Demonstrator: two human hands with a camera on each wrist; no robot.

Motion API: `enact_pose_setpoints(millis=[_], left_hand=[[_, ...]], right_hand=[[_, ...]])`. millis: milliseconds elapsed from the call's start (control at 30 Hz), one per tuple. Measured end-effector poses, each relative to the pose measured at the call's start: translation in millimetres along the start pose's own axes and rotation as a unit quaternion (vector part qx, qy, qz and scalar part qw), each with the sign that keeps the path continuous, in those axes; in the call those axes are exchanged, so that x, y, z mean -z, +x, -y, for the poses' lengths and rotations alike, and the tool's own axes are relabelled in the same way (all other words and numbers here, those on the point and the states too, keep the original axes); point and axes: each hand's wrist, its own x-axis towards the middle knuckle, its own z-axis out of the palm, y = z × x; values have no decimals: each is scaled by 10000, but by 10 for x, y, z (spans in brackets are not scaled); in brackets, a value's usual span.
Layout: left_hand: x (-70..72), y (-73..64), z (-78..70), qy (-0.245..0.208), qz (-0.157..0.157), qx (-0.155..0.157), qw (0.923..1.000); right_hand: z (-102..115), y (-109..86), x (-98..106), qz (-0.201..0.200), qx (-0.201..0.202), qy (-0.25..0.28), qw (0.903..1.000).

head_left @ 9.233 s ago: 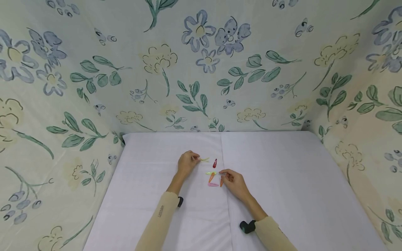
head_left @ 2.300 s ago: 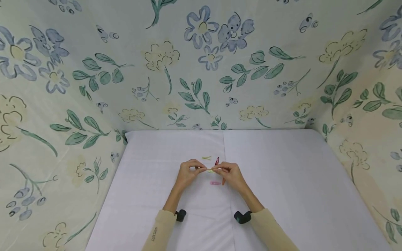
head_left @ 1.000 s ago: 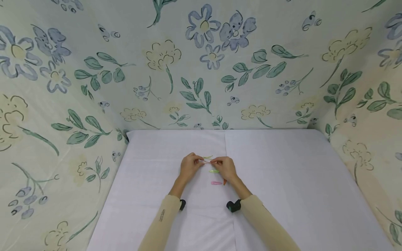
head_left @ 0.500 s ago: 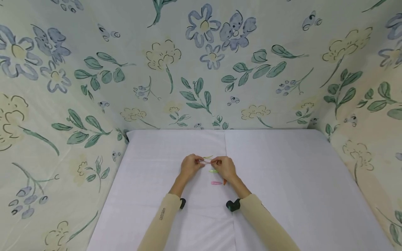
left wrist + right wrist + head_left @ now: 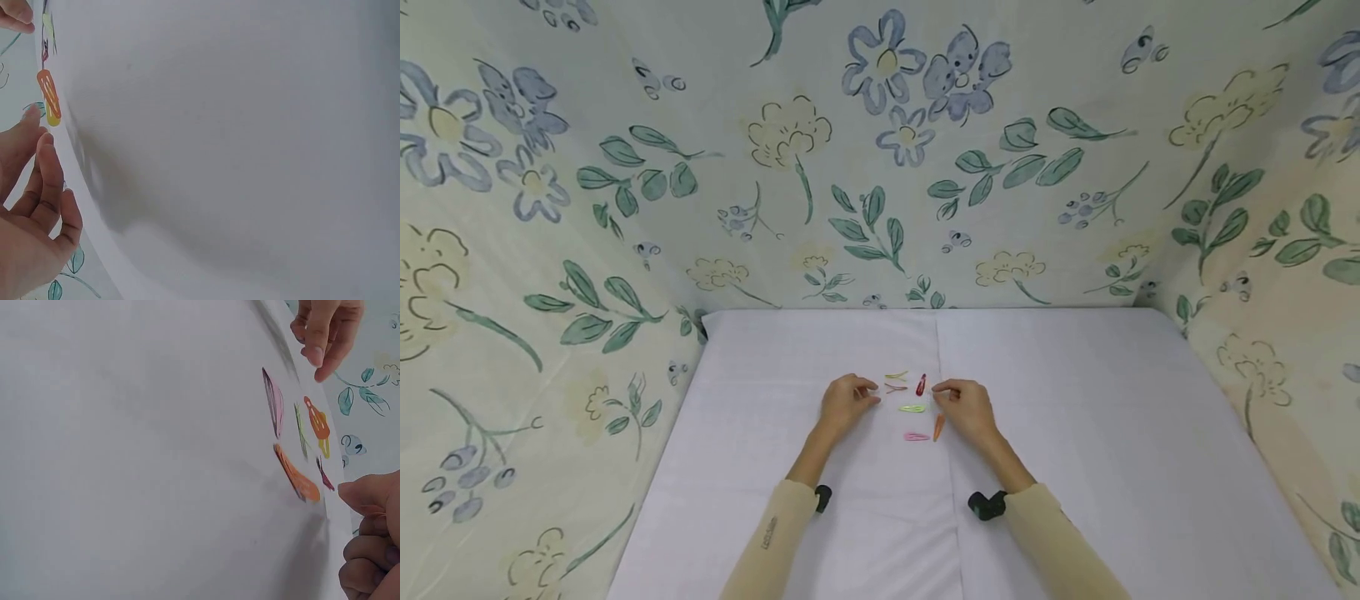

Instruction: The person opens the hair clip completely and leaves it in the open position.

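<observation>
Two snap hair clips lie one behind the other in the head view: a yellow clip [image 5: 896, 377] and, nearer, an orange clip [image 5: 47, 87] with its bars spread apart. My left hand [image 5: 844, 406] is just left of them, fingers loosely bent and holding nothing. To their right lies a red hair clip [image 5: 921, 385]. Beside it is my right hand [image 5: 966, 408], its thumb and forefinger close together with nothing visible between them and its other fingers loosely curled. Nearer me are a green hair clip [image 5: 912, 408], a pink hair clip [image 5: 278, 406] and a second orange hair clip [image 5: 300, 478].
A white cloth [image 5: 1060, 433] with a seam near the middle covers the table. Floral fabric [image 5: 880, 242] hangs along the back and both sides. A dark wrist camera [image 5: 987, 505] sits at my right cuff, another dark camera [image 5: 823, 498] at my left.
Both hands have let go of the orange clip beside the yellow one and drawn apart, left hand leftward and right hand rightward. The red clip has come back into view.
</observation>
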Motion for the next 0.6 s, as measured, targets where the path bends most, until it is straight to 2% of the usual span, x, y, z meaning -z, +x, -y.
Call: enact_pose_setpoints(millis=[233, 433, 600], left_hand=[[-28, -117, -84, -53, 452, -307, 9985], [-133, -100, -215, -101, 677, -218, 9974], [-222, -76, -281, 58, 752, -109, 9971]], right_hand=[[-159, -133, 103, -5, -164, -114, 9998], [-221, -178, 97, 65, -55, 50, 10000], [-218, -194, 36, 81, 87, 188, 9998]])
